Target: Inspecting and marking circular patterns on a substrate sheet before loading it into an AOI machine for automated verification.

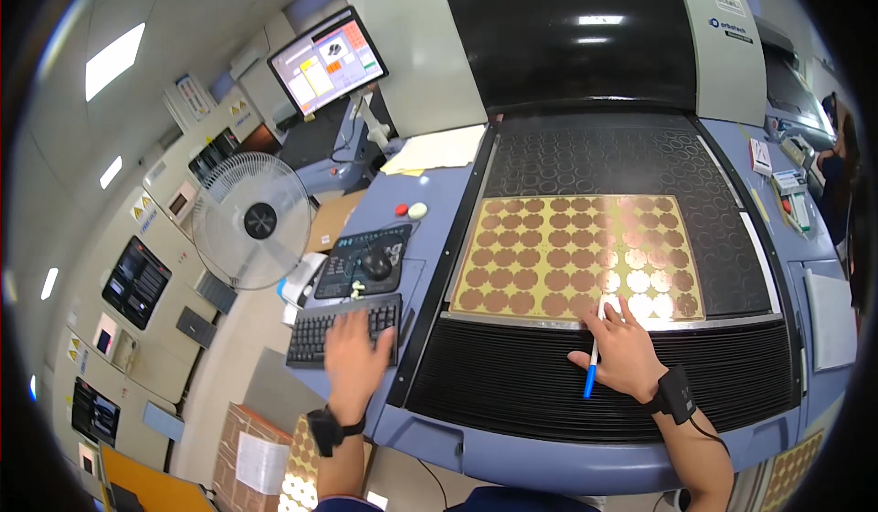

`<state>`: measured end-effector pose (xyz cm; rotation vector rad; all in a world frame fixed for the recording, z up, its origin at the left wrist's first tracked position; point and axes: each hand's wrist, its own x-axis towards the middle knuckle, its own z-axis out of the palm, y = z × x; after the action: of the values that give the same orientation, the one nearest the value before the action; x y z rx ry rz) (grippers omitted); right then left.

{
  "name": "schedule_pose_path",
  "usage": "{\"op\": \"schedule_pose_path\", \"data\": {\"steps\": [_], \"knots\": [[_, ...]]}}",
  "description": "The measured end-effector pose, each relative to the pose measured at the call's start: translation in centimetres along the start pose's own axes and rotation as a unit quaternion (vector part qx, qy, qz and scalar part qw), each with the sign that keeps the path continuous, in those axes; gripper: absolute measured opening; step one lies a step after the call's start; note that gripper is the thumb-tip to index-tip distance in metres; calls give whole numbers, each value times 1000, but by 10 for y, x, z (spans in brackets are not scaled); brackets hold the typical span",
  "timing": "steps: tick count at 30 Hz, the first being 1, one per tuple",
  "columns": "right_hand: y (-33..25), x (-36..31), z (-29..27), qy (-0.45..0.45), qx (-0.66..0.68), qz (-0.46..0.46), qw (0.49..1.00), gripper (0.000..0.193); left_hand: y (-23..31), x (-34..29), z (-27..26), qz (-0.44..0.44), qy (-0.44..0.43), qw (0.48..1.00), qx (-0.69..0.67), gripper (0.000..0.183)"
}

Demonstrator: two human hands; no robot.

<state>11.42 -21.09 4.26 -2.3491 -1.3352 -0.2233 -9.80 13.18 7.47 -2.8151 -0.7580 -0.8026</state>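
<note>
My left hand (355, 361) is over the near edge of a black keyboard (306, 340), its fingers stretched out and holding nothing. Whether the fingertips touch the keys I cannot tell. In my right hand (624, 349) is a white marker pen with a blue end (590, 380), passing between thumb and fingers. The fingertips of this hand reach the front edge of a yellow circuit board panel (546, 261) with rows of round copper shapes. The panel lies flat on the black machine bed (732, 265), and light glares off its right half.
Left of the bed are a black mouse (376, 261), a red button (401, 209), a pale button (418, 210) and paper sheets (439, 149). A monitor (327, 62) and a fan (256, 221) stand farther left. Black ribbed bellows (585, 375) run along the bed's front.
</note>
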Motion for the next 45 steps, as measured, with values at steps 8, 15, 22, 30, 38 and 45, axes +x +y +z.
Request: {"op": "schedule_pose_path", "data": {"steps": [8,15,22,30,38,45], "knots": [[-3,-2,0,5,19,4,1000,55,-88,-45,-8,-189,-65,980,7,35],[-33,14,-5,140,-31,-76,987,51,38,-19,-22,48,-18,964,-261,24],[-64,31,-3,170,-46,-76,981,64,147,-1,6,253,-206,862,-387,27],[-51,18,0,194,47,-76,977,57,140,0,40,145,-193,822,-515,21],[-61,14,9,201,88,-159,963,34,135,3,40,147,-143,816,-541,16],[-73,10,17,199,111,-182,956,38,131,-1,40,146,-93,824,-539,18]]}}
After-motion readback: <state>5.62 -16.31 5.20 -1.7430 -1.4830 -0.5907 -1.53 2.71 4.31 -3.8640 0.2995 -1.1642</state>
